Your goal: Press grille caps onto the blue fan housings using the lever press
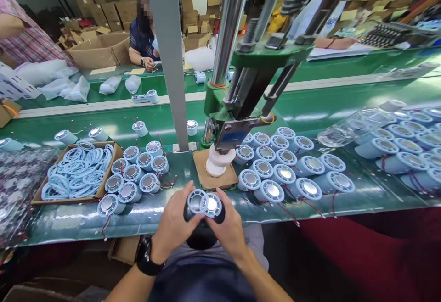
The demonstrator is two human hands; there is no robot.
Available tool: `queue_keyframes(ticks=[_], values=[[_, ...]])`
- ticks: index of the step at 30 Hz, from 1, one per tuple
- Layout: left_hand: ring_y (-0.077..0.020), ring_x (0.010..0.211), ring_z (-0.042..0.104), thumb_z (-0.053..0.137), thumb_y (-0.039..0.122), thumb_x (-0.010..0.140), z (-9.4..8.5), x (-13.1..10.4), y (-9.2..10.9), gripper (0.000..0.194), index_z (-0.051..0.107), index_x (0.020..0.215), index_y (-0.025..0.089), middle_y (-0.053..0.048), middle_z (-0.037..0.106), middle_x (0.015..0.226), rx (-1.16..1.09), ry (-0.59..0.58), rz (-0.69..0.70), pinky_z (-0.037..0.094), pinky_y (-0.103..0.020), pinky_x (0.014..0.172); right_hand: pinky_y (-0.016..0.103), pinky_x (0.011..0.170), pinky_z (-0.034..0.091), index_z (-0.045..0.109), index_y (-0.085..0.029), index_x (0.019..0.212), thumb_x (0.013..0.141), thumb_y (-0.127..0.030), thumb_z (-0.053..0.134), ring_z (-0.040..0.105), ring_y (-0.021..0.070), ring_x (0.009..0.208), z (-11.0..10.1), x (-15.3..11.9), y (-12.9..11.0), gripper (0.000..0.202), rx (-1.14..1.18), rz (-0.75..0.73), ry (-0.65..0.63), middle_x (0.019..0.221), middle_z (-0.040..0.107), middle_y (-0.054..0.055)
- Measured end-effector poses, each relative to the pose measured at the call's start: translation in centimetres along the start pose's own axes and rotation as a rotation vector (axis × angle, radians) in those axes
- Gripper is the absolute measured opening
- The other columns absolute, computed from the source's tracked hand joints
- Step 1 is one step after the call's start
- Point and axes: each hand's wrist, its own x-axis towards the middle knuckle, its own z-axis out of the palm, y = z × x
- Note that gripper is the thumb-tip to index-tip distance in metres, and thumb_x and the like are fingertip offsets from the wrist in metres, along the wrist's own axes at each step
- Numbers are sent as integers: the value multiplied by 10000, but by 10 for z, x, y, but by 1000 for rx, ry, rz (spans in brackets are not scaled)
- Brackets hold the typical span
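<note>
We are gripping overlapping blue-rimmed pieces (212, 204) in left hand (175, 217) and right hand (230, 224), by front edge of table (76, 224); loose rings (79, 171) filling box (69, 200), cylinders (272, 191) flanking press (257, 84), finished share unclear.

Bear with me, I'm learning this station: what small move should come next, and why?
Perhaps move the two round light-blue pieces slightly forward toward the press: the left hand and right hand hold them side by side, in front of its brown board.
</note>
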Motion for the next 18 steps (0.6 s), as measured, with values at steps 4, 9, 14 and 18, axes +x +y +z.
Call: queue_keyframes(ticks=[4,9,14,18], values=[[-274,1157,599,690,157,803,1,1,18,738,376,1469,205,-121,636,1291,84,-27,108,504,-435,1007,342,890,611,449,-159,1402,865,-167,542,694,212,1077,19,0,-6,545,17,-62,69,1206,671,127],[-291,1183,580,654,114,776,11,1,23,681,444,1422,166,-145,616,1283,101,25,2,510,-448,1008,353,891,613,417,-150,1435,867,-166,549,697,217,1074,26,-2,-7,584,10,-45,95,1206,669,140],[-287,1176,582,650,106,758,7,5,26,689,454,1414,178,-127,625,1270,17,-5,-69,491,-465,1032,336,864,618,409,-145,1444,891,-259,591,704,223,1055,24,-2,-7,593,-2,-62,109,1192,672,146],[-290,1182,567,634,97,770,2,7,30,662,481,1405,201,-115,631,1263,-22,-46,-94,488,-474,1024,332,862,616,410,-159,1449,921,-326,584,709,218,1039,24,-1,-7,581,7,-67,118,1171,681,133]])
